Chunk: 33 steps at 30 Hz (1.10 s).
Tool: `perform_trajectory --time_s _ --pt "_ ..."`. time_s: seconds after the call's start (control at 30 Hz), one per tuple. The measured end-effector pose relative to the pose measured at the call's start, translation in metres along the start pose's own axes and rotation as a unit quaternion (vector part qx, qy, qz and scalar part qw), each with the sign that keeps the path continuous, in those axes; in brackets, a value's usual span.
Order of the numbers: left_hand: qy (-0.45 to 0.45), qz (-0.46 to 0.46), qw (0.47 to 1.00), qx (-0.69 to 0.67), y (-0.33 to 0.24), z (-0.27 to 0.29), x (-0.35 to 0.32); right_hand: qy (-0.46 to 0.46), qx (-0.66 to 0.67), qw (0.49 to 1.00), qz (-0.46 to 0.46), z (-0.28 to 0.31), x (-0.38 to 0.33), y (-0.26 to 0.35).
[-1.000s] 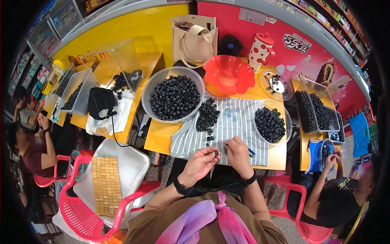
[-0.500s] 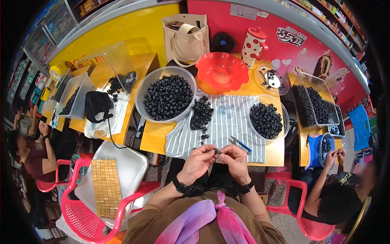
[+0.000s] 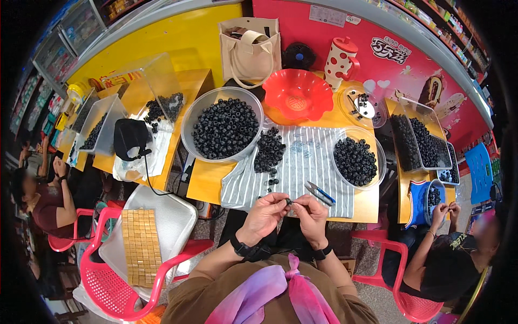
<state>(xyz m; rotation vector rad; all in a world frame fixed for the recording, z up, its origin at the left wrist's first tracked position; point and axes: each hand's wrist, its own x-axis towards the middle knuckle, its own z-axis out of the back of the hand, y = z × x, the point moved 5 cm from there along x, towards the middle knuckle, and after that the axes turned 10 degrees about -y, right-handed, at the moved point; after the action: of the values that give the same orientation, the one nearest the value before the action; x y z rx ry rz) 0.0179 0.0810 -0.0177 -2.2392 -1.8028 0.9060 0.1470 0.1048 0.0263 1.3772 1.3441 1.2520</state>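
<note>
My left hand [image 3: 263, 217] and my right hand [image 3: 311, 218] meet just beyond the table's front edge. The left fingertips pinch a small black ring-shaped part [image 3: 288, 202], and the right fingertips press against its other side. Past my hands, a loose pile of similar black parts [image 3: 269, 151] lies on a grey-and-white striped cloth [image 3: 237, 186]. Several small bluish bits [image 3: 305, 146] are scattered on the cloth. Blue-handled snips [image 3: 320, 193] rest beside my right hand. A large clear bowl of black parts [image 3: 225, 129] stands left, a smaller round tub of them [image 3: 355, 161] right.
A red scalloped bowl [image 3: 298, 94], a beige tote bag [image 3: 250, 51] and a polka-dot tumbler [image 3: 341, 62] stand at the back. A red chair [image 3: 116, 281] is at my left. People work at side tables, one on the left [image 3: 54, 208], another on the right [image 3: 448, 259].
The view has shifted slightly. My hands stay together at the same spot, with the fingertips moved a little around the small black part.
</note>
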Motion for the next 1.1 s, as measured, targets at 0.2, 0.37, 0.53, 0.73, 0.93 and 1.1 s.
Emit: perform_trajectory --time_s 0.2,0.37,0.53,0.73,0.93,1.1 --pt "-0.004 0.003 1.0 0.009 -0.001 -0.001 -0.001 -0.007 -0.171 0.972 0.163 -0.004 0.002 0.016" --pt "0.004 -0.007 1.0 0.006 -0.001 0.0 -0.001 -0.01 -0.205 0.948 0.242 -0.007 0.0 0.022" --pt "0.0 -0.012 1.0 0.02 0.001 0.003 0.001 -0.013 -0.209 0.943 0.26 -0.009 -0.002 0.025" --pt "0.007 -0.009 1.0 0.02 0.002 0.006 0.001 -0.01 -0.203 0.946 0.253 -0.009 -0.002 0.026" --pt "0.026 -0.017 0.999 0.031 0.001 0.008 0.002 0.036 -0.195 0.965 0.17 -0.006 0.001 0.026" --pt "0.037 0.002 0.997 0.063 -0.005 -0.003 -0.003 0.167 -0.192 0.964 0.08 -0.003 0.014 0.016"
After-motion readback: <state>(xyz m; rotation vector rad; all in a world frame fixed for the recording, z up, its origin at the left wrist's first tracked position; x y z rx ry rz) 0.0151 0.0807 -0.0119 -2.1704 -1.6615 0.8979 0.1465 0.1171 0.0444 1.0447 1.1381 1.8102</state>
